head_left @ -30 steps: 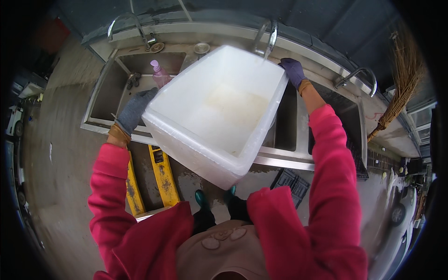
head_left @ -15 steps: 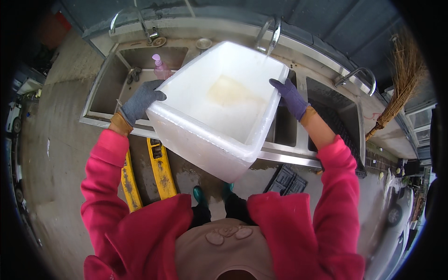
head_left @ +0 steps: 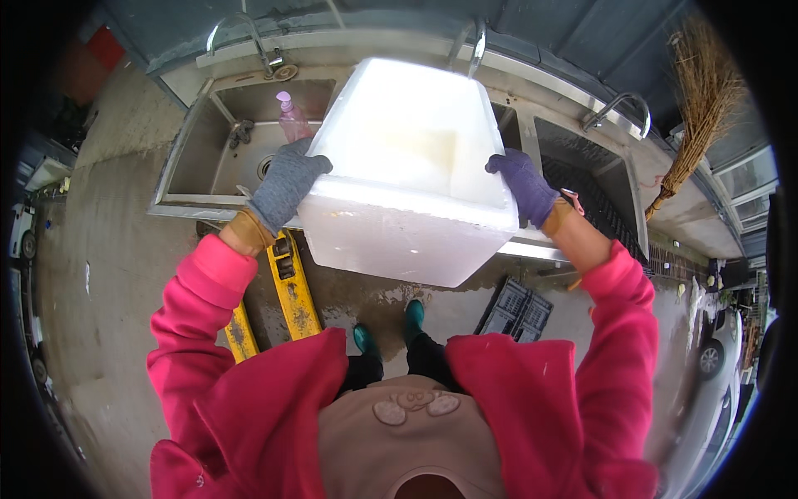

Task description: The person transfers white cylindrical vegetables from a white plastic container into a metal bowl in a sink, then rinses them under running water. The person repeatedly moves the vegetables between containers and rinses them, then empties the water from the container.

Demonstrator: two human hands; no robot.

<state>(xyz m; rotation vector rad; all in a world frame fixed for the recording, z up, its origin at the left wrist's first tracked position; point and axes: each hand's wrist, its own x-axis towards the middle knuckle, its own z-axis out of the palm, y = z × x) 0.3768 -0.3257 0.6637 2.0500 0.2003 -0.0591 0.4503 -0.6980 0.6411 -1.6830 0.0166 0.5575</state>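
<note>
A white foam box [head_left: 399,241] is held up over the metal sinks, its far end leaning toward the wall side. Its open inside faces me, with a pale yellow-brown stain on the white. My left hand [head_left: 287,183], in a grey glove, is closed on the left rim near the front corner. In a purple glove, my right hand [head_left: 525,187] grips the right rim. The box covers the middle of the sink unit and part of the middle tap [head_left: 477,51].
Left in the sink [head_left: 187,170] stands a pink pump bottle [head_left: 293,119]. Dark grating lies in the right sink [head_left: 573,150]. A straw broom [head_left: 706,91] leans at the far right. Below are a yellow pallet jack [head_left: 295,295] and a black crate [head_left: 515,312] on wet ground.
The box has turned to face me more squarely and its near end has moved away from me. My left hand has moved rightward with it; both hands keep their hold.
</note>
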